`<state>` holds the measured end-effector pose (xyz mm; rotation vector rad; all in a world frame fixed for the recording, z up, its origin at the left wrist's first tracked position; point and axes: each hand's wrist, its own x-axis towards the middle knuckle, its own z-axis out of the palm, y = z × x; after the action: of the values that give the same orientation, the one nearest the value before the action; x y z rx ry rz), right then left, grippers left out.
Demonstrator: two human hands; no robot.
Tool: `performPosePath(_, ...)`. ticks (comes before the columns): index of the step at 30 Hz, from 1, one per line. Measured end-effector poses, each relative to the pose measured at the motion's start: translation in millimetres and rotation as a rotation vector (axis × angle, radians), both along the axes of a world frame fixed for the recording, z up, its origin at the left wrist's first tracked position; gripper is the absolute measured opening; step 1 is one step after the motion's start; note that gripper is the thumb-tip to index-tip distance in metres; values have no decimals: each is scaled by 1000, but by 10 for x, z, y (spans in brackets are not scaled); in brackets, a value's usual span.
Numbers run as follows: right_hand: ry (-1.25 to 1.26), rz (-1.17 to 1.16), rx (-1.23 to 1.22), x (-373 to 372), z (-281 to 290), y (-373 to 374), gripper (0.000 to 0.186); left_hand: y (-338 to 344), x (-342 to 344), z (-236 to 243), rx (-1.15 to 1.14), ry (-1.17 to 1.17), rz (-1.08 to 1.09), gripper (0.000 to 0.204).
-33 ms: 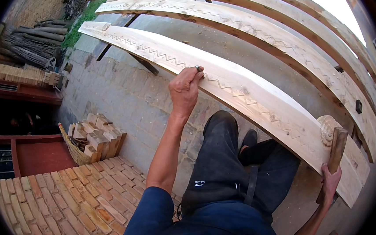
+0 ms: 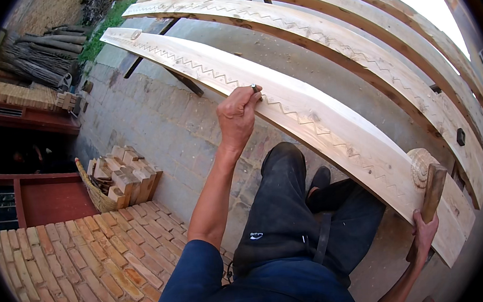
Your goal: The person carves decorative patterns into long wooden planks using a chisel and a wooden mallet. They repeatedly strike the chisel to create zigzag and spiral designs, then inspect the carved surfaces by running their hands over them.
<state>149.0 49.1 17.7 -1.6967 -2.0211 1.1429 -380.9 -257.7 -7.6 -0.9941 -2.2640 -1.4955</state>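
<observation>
My left hand [image 2: 237, 115] is closed around a small dark-topped tool, likely a chisel [image 2: 255, 89], on the zigzag line cut along the nearest pale plank [image 2: 339, 132]. Its fingers hide most of the tool. At the plank's right end, my right hand [image 2: 422, 229] grips an upright wooden bar [image 2: 434, 187], seemingly a mallet, beside a round carved rosette [image 2: 418, 166]. A smaller round carving [image 2: 135, 34] shows at the plank's far left end.
Several more long planks [image 2: 294, 25] lie behind, some zigzag-carved, over dark supports [image 2: 188, 81]. My legs [image 2: 279, 199] are under the near plank. Left are a log pile [image 2: 43, 50], a basket [image 2: 97, 191] by cut blocks [image 2: 127, 177], a red doorway [image 2: 52, 197] and brickwork [image 2: 69, 267].
</observation>
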Motion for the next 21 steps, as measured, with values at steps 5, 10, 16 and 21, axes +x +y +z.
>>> performPosePath(5,-57,-14,-40,-108,129,-47,25,-10,-1,-25,-10,36,-7,6)
performPosePath(10,-88,116,193,-616,410,-369,33,35,14,25,-37,73,3,6)
performPosePath(16,115,513,370,-2095,761,-880,42,-5,8,-48,-5,39,11,6)
performPosePath(21,241,769,447,-3084,761,-1122,45,-32,-9,-38,16,37,-4,6)
